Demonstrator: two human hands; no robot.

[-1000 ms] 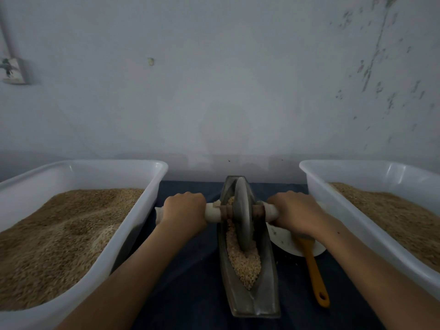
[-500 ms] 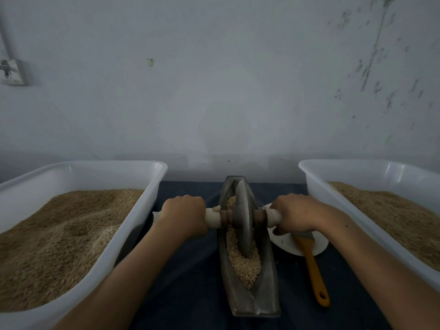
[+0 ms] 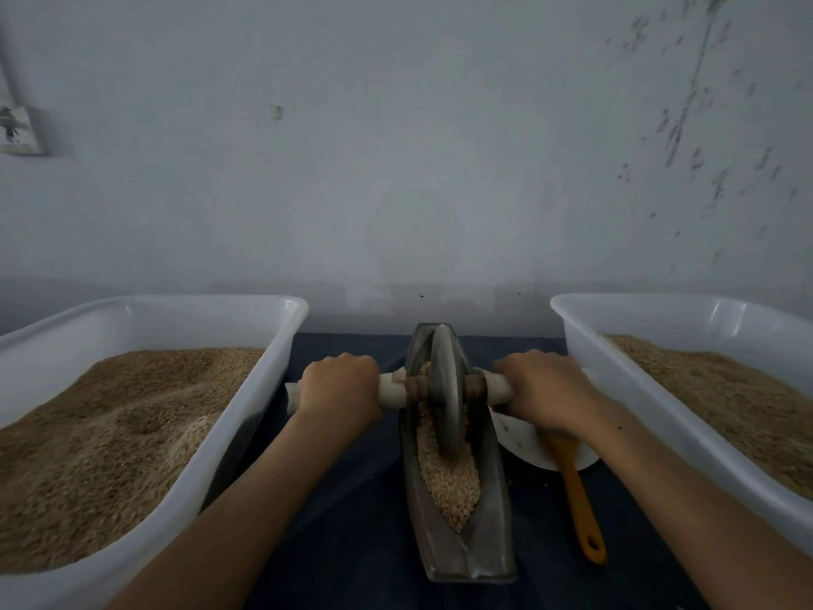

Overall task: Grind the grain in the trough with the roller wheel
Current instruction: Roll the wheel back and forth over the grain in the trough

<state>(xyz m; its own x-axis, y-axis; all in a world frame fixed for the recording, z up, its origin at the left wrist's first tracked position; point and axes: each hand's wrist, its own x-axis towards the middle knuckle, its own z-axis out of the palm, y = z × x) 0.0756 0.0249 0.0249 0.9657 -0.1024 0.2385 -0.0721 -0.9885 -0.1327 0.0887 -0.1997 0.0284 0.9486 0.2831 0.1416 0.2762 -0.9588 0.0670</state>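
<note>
Our left hand [image 3: 338, 383] and right hand [image 3: 543, 389] grip the axle either side of the wheel [image 3: 444, 398], standing in the trough [image 3: 492, 521] of grain [image 3: 448, 482].

I see only my two bare forearms, entering from the lower left and lower right of the frame, no sleeves in sight. My left hand [image 3: 338, 385] and right hand [image 3: 545, 389] wear no gloves, rings or watch.
</note>
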